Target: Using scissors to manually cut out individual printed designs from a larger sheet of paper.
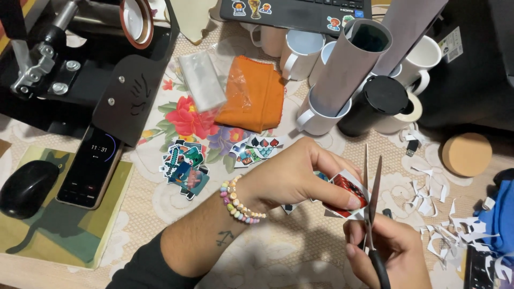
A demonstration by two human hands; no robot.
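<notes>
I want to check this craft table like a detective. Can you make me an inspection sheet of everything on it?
Surface: flowered lace tablecloth over a wooden table.
Job's things: left hand pinches a small red printed cutout; right hand holds scissors, blades open at the cutout's edge.
Clutter: pile of cut stickers, white paper scraps, orange cloth, white mugs, black tumbler, cork disc, tape roll.
Hands: both busy; beaded bracelet on the left wrist.
Cables: nothing seen.
Surroundings: black press machine, phone, mouse, laptop.
</notes>
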